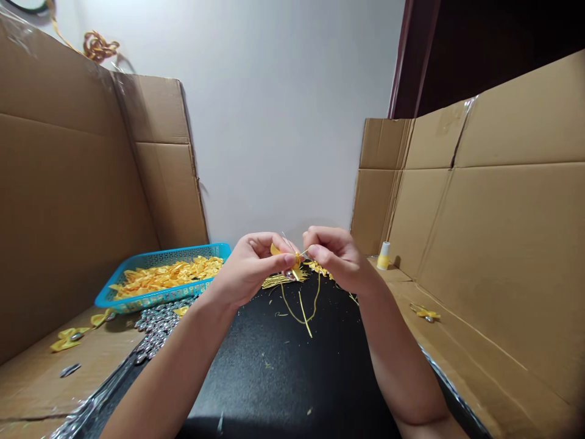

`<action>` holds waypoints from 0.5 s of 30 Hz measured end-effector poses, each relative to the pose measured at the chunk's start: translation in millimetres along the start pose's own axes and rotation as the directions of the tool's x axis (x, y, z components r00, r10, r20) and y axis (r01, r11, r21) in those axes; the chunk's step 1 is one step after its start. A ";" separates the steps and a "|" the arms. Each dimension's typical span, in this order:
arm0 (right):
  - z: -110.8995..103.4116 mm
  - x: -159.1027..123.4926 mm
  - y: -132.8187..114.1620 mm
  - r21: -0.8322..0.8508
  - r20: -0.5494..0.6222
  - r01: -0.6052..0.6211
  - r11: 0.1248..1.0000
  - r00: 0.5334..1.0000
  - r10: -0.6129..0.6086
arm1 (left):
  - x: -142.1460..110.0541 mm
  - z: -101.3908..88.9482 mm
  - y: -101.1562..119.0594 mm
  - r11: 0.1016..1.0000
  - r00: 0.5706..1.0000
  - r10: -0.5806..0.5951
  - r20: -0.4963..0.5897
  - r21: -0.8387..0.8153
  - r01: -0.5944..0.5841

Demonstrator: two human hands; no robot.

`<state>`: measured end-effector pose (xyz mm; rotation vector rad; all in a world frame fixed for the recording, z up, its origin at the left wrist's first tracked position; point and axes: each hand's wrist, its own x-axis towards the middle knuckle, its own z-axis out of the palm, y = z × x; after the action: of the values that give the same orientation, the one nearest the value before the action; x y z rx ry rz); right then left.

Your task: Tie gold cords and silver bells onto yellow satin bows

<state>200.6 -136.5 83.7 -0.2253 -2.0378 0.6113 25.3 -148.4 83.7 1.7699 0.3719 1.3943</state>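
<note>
I saw the left hand (253, 268) pinching a yellow bow (297, 262), the right hand (338, 256) its thread (304, 251); the bow seemed light, soft, best gripped at its middle.

No text, label, brand, number or sign can be read (as far as can be told at this size): no lettering is made out on the cardboard panels (516, 225), on the blue basket (164, 299) or on the small white-and-yellow object (384, 256) at right.
</note>
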 end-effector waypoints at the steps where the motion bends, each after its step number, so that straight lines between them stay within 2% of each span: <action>1: -0.1 -0.1 -0.2 0.001 0.000 -0.001 1.000 1.000 0.001 | -0.4 0.0 -0.3 1.000 1.000 -0.009 -0.001 -0.010 0.009; 4: -0.5 -0.7 -2.8 -0.002 0.001 0.006 1.000 1.000 -0.006 | -1.4 0.6 -0.6 0.999 0.999 -0.024 -0.026 -0.038 0.023; 8: -0.6 -2.5 -8.5 -0.041 0.008 0.002 0.999 1.000 -0.002 | -1.8 2.9 0.3 0.999 0.996 0.029 -0.090 -0.041 -0.033; 15: 3.2 -4.1 -18.2 -0.188 0.065 0.021 0.982 0.998 -0.009 | -2.4 3.6 -0.2 0.996 0.987 0.084 -0.140 -0.026 -0.089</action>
<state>201.6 -154.8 88.5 -0.3048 -2.1589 0.4207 27.7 -151.5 81.8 1.6848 0.3483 1.5821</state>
